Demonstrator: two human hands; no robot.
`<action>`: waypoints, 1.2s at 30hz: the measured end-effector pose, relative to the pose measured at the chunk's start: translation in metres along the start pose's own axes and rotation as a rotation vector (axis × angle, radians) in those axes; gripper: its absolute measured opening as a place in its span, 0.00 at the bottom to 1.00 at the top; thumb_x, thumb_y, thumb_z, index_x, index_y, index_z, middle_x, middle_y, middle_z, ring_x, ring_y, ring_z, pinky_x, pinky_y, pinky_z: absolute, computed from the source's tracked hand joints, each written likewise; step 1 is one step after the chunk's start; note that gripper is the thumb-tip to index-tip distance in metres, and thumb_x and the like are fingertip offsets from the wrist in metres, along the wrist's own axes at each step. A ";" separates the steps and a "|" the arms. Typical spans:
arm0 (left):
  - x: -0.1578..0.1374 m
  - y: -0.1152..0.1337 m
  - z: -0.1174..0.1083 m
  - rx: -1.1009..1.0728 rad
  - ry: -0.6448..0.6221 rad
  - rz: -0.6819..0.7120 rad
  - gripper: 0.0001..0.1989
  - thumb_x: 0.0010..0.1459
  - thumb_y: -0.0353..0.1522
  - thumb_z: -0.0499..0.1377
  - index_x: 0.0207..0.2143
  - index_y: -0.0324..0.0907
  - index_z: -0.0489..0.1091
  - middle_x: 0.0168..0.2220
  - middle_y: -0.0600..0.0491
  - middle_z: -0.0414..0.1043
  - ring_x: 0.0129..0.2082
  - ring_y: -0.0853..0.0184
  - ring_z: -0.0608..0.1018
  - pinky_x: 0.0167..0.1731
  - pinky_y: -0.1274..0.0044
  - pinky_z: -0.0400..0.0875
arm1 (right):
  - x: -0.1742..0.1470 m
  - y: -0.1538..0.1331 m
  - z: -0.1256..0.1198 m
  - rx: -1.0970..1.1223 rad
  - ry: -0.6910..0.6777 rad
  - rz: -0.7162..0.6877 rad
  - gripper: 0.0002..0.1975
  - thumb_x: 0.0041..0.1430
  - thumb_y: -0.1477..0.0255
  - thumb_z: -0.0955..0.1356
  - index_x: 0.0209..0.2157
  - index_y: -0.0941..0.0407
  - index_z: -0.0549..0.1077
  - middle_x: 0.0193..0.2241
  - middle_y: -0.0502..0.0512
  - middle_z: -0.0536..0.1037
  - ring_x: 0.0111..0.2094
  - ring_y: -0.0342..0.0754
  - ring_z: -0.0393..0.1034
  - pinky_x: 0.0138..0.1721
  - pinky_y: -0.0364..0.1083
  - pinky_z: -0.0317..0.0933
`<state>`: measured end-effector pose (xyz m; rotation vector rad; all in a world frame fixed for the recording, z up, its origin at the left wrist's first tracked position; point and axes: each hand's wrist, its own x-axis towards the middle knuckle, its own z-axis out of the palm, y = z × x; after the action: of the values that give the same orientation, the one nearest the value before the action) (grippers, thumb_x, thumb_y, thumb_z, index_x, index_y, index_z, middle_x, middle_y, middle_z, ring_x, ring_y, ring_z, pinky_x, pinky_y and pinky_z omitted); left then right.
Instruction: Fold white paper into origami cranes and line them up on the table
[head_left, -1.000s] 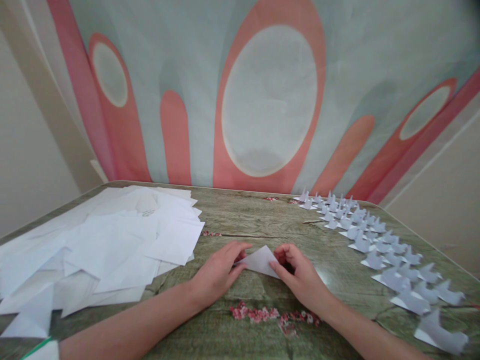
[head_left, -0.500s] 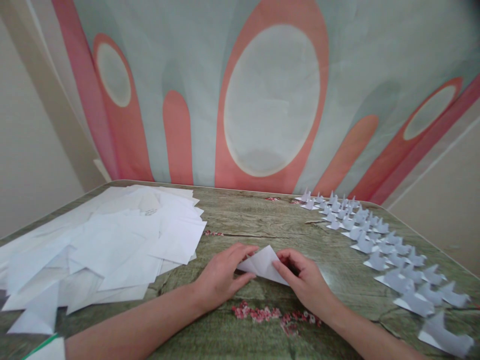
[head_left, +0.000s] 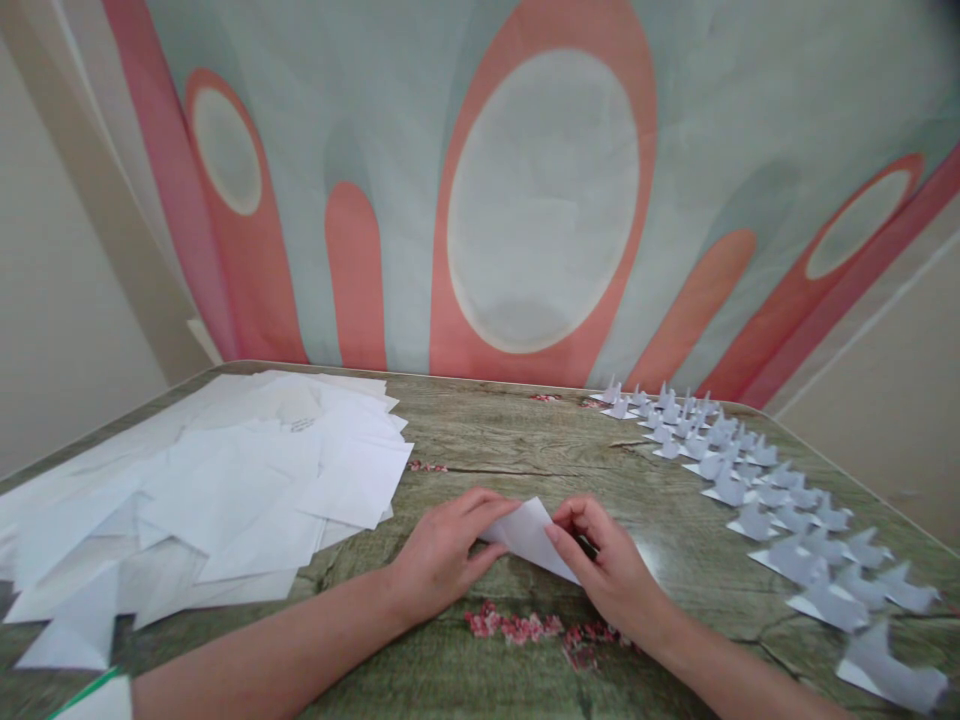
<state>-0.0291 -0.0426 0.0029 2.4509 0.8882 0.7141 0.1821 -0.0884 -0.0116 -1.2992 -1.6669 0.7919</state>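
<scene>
A small folded sheet of white paper (head_left: pixel 531 540) is held between my two hands just above the table, its top coming to a blunt point. My left hand (head_left: pixel 450 540) pinches the paper's left end, thumb below and fingers along the upper edge. At the other end, my right hand (head_left: pixel 600 552) grips the right side between thumb and curled fingers. Parts of both ends are hidden behind the fingers.
A wide heap of loose white paper sheets (head_left: pixel 225 500) covers the table's left side. Several rows of folded white paper birds (head_left: pixel 795 560) stand along the right. The wood-patterned table (head_left: pixel 480 430) meets a printed backdrop (head_left: pixel 405 150) at the back.
The paper has tilted slightly and its upper edge now looks narrower. My left fingers have slid a little to the right along its upper edge; my right hand has barely moved.
</scene>
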 end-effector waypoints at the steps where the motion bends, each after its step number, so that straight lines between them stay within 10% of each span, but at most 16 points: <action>1: 0.000 0.000 0.000 0.007 0.000 0.001 0.22 0.54 0.28 0.57 0.51 0.49 0.61 0.47 0.54 0.65 0.45 0.68 0.69 0.46 0.76 0.65 | 0.000 -0.001 0.000 -0.007 -0.007 -0.001 0.07 0.60 0.66 0.61 0.33 0.55 0.63 0.26 0.49 0.67 0.28 0.43 0.63 0.30 0.42 0.57; 36: 0.000 0.004 -0.003 0.090 0.084 0.102 0.19 0.56 0.28 0.54 0.51 0.47 0.61 0.47 0.50 0.64 0.48 0.65 0.66 0.48 0.72 0.63 | 0.004 -0.004 -0.006 -0.116 -0.075 -0.042 0.11 0.59 0.64 0.61 0.29 0.56 0.68 0.24 0.49 0.68 0.27 0.43 0.62 0.28 0.42 0.56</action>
<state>-0.0298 -0.0446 0.0074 2.5779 0.8482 0.8356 0.1854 -0.0857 -0.0051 -1.3233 -1.8174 0.7358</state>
